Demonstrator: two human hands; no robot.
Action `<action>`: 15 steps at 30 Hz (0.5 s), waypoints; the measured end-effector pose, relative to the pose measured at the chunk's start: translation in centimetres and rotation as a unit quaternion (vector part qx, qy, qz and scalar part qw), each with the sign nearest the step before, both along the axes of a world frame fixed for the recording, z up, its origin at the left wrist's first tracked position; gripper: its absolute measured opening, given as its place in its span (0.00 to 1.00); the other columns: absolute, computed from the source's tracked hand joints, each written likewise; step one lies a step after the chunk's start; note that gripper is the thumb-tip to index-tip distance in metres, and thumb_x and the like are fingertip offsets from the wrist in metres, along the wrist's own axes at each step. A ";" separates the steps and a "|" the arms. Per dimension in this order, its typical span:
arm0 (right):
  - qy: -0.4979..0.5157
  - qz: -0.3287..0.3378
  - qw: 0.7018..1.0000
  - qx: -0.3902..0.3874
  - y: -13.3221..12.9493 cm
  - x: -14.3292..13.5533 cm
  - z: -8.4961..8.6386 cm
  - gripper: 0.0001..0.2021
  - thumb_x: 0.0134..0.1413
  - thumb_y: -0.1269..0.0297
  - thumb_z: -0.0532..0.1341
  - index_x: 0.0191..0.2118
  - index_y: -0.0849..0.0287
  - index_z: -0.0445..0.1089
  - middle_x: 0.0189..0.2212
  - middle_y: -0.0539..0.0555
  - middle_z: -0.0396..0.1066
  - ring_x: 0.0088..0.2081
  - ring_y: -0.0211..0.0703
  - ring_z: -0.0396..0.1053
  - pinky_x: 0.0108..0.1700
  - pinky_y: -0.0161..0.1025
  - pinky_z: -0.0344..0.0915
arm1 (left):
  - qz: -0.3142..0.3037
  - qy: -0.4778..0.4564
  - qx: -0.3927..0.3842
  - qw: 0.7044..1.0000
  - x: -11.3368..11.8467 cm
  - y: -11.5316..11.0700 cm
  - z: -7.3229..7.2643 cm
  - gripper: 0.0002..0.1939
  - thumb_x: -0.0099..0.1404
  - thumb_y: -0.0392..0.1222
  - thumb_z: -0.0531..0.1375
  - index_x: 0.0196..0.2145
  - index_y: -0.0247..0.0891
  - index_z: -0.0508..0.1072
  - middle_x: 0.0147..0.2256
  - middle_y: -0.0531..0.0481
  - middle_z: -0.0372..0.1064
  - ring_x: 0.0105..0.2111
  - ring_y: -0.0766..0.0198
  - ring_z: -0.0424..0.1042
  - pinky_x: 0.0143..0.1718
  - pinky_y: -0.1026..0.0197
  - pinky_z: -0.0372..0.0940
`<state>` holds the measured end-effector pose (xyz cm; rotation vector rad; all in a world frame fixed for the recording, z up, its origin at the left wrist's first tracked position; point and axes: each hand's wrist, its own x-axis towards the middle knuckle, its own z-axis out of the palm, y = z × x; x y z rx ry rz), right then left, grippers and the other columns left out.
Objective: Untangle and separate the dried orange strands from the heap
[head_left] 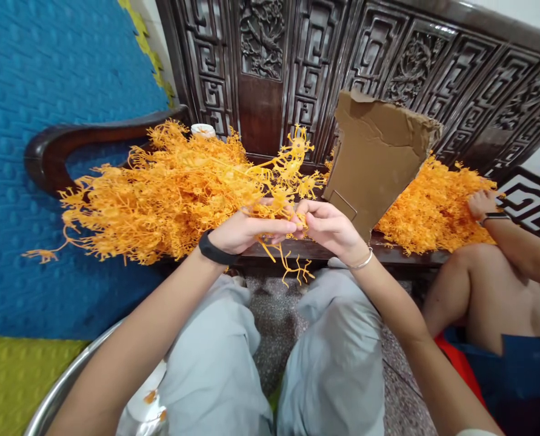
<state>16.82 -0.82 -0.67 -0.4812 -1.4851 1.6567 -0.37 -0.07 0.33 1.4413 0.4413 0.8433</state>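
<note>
Both my hands meet in front of me around a branching orange plastic sprig (297,151), with thin twigs hanging below and star-tipped clusters above. My left hand (251,229), with a black band at the wrist, is closed on the sprig. My right hand (331,227), wearing a silver bangle, pinches part of the same sprig, its fingertips touching those of the left. Just what lies between the fingertips is too small to make out. A big heap of orange plastic sprigs (160,194) lies left of my hands on the dark wooden bench (388,257).
A brown cardboard piece (379,157) stands on the bench, and a second orange heap (437,206) lies beyond it. A co-worker's hand (481,204) touches that heap. The carved backrest (260,115) rises behind. A metal basin (72,369) stands at lower left by blue matting (70,66).
</note>
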 end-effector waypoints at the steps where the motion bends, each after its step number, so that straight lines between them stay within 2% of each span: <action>1: 0.008 0.008 1.000 -0.008 0.0 -0.1 -0.1 0.10 0.44 0.60 0.66 0.27 0.61 0.67 0.25 0.49 0.63 0.27 0.33 0.61 0.31 0.34 0.61 | -0.015 -0.003 -0.008 1.000 -0.1 0.0 0.0 0.07 0.48 0.41 0.65 0.23 0.35 0.73 0.18 0.54 0.63 0.16 0.73 0.57 0.17 0.65 0.51; 4: 0.049 0.034 0.998 -0.033 -0.2 -0.6 -0.1 0.10 0.42 0.61 0.66 0.26 0.61 0.66 0.23 0.49 0.60 0.25 0.32 0.58 0.28 0.33 0.57 | -0.060 -0.019 -0.027 0.998 -0.5 -0.1 0.0 0.06 0.49 0.40 0.65 0.23 0.35 0.73 0.14 0.57 0.57 0.15 0.73 0.56 0.16 0.67 0.51; 6: 0.100 0.027 0.994 -0.048 -0.2 -0.7 0.3 0.13 0.41 0.61 0.67 0.22 0.59 0.62 0.20 0.47 0.54 0.23 0.32 0.54 0.26 0.33 0.56 | -0.092 -0.065 -0.012 0.993 -1.0 -0.5 0.2 0.06 0.50 0.40 0.64 0.22 0.36 0.72 0.14 0.56 0.57 0.15 0.73 0.57 0.16 0.67 0.53; 9: 0.170 -0.046 0.983 -0.042 0.2 -0.1 0.8 0.16 0.42 0.59 0.65 0.21 0.57 0.56 0.20 0.46 0.48 0.22 0.33 0.50 0.25 0.34 0.56 | -0.136 -0.133 0.045 0.981 -1.7 -1.6 0.9 0.05 0.50 0.41 0.64 0.21 0.39 0.73 0.14 0.55 0.58 0.15 0.71 0.58 0.16 0.66 0.55; 12: 0.163 -0.134 0.977 -0.012 1.4 1.0 0.8 0.13 0.47 0.56 0.62 0.24 0.54 0.57 0.23 0.47 0.52 0.25 0.34 0.54 0.29 0.35 0.60 | -0.146 -0.141 0.076 0.976 -2.0 -2.6 1.5 0.03 0.52 0.41 0.63 0.23 0.41 0.74 0.14 0.54 0.58 0.15 0.70 0.58 0.17 0.65 0.56; 15: 0.123 -0.176 0.976 -0.025 2.8 1.9 -0.2 0.09 0.50 0.56 0.60 0.28 0.53 0.60 0.24 0.47 0.58 0.27 0.34 0.59 0.33 0.34 0.63 | -0.127 -0.160 0.066 0.977 -1.9 -2.6 1.6 0.03 0.52 0.41 0.63 0.24 0.41 0.74 0.15 0.55 0.58 0.15 0.71 0.56 0.18 0.65 0.55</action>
